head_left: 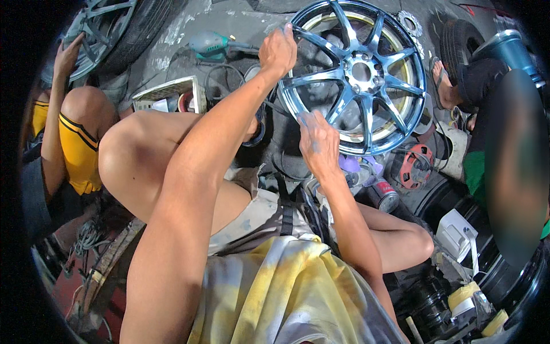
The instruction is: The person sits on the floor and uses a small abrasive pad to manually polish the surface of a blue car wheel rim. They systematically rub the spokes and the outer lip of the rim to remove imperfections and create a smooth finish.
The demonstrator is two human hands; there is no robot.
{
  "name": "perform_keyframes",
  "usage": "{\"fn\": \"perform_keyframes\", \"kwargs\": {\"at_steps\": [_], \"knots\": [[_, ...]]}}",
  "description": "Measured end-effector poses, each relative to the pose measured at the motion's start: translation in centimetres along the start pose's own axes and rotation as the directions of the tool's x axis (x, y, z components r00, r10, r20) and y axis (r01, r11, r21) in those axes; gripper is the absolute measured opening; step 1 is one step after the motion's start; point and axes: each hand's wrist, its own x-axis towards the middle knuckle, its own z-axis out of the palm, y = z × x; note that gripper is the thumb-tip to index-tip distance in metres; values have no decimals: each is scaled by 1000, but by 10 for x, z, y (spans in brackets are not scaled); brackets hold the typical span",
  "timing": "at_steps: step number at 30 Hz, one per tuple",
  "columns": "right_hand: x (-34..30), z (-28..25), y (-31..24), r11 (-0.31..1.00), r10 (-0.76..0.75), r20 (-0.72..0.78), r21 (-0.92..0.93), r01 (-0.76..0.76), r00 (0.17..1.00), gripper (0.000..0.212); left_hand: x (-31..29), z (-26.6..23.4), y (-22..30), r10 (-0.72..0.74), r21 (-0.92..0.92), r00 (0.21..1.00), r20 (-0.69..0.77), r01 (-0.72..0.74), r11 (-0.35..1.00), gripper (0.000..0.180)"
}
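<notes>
A shiny blue multi-spoke wheel rim (371, 98) stands in front of me with its spoked face toward me. My left hand (278, 51) is closed round its upper left edge, the arm stretched out. Lower down, my right hand (321, 143) grips the bottom left edge, with bluish-grey smears across its back. The fingertips of both hands are partly hidden at the rim. Between the spokes, a pale inner ring and the dark ground show through.
A teal-and-grey power tool (209, 46) lies beyond my left hand, near a cream crate (172, 94) of items. Cables, a spray can (382, 196) and a red reel-like object (416, 166) lie close right. Two people sit at either side; the left one's hand (70, 54) touches another rim.
</notes>
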Motion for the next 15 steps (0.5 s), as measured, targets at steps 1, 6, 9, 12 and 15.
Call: {"fn": "perform_keyframes", "kwargs": {"at_steps": [1, 6, 9, 12, 15], "knots": [[-8, -3, 2, 1000, 19, 11, -10, -19, 1000, 11, -1, -1, 0, -10, 3, 1000, 7, 10, 1000, 58], [-26, -14, 12, 1000, -18, 5, 17, 17, 1000, 10, 0, -4, -3, -27, -8, 1000, 3, 27, 1000, 59], [6, 6, 1, 999, -41, -29, -18, 40, 999, 17, 0, 1, 1, -12, -24, 1000, -6, 12, 1000, 60], [5, -1, -1, 999, -48, -10, -1, 48, 999, 9, 5, 1, -4, -21, -65, 1000, 5, 21, 998, 63], [-22, -5, 13, 999, -18, -34, 47, 20, 999, 13, 4, -2, -12, -95, -89, 995, 19, 96, 991, 71]]}}
